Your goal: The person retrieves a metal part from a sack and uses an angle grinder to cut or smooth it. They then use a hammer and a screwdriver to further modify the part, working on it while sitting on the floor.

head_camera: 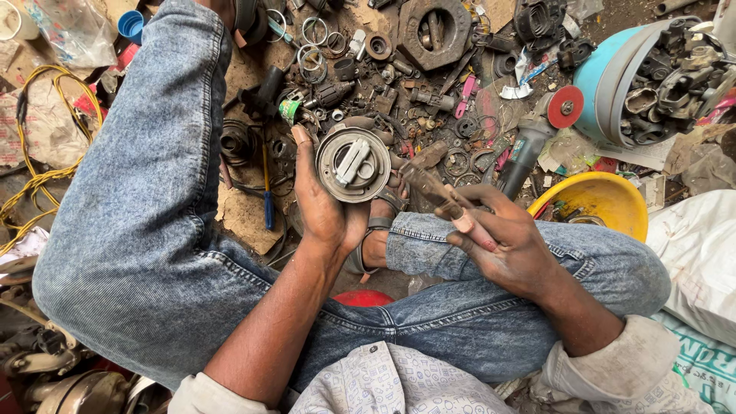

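While the left hand [326, 207] cups a round grey metal housing [353, 164] above the knees, its fingers [303, 149] are curled around the rim. A screwdriver [437, 192] is gripped by the right hand [510, 245], fingers closed tight on the handle, tip near the housing. The dirt floor [245, 211] is littered with rusty parts. An angle grinder [537, 134], a yellow bowl [606, 199] and a blue bucket [594, 73] are seen nearby.

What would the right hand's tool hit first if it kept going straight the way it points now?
Most likely the round grey metal housing cupped in the left hand. The right hand aims its blurred dark tool up-left at the housing's right edge, though depth is hard to judge.
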